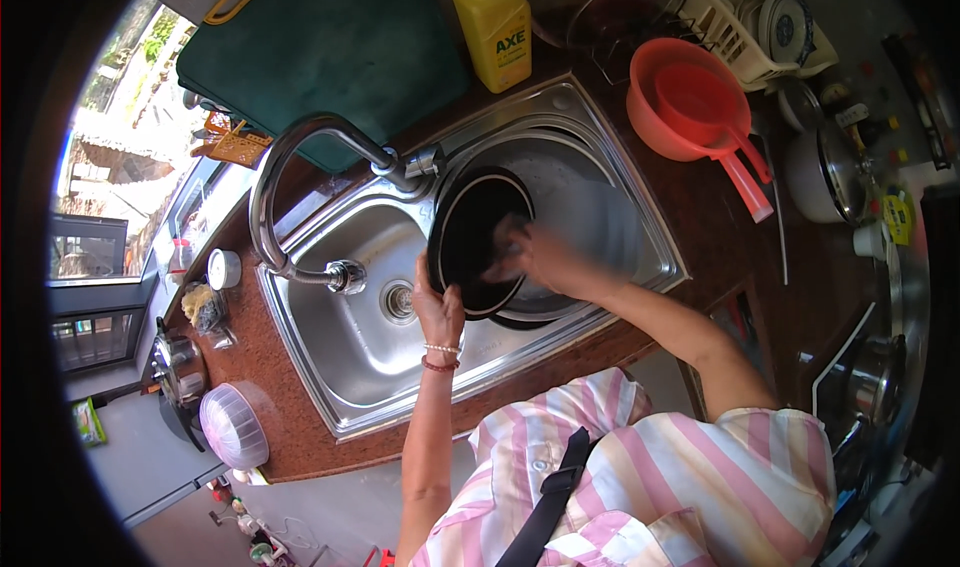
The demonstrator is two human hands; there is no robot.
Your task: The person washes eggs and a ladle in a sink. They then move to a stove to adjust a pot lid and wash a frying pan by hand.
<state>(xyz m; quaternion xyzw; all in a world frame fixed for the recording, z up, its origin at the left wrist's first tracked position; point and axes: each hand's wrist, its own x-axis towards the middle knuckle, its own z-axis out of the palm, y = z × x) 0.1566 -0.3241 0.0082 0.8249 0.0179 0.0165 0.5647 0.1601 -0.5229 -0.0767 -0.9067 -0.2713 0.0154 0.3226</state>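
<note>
A round black pot or pan (474, 226) is tilted up on its side over the divider of a double stainless steel sink (360, 394). My left hand (441, 310) grips its lower left rim, with two bead bracelets on the wrist. My right hand (544, 256) reaches across the pan's dark inside, blurred by motion; whether it holds anything cannot be made out. Behind that hand, a large metal basin (551, 151) fills the right bowl, with a blurred pale round shape (611, 229) over it. The chrome faucet (271, 184) arches over the left bowl and its drain (399, 301).
A yellow AXE detergent bottle (492, 38) and a dark green board (322, 49) stand behind the sink. Red plastic ladles (686, 102), a dish rack (739, 38) and a lidded pot (817, 173) are to the right. A clear plastic dome (234, 426) and a metal pot (180, 368) are left.
</note>
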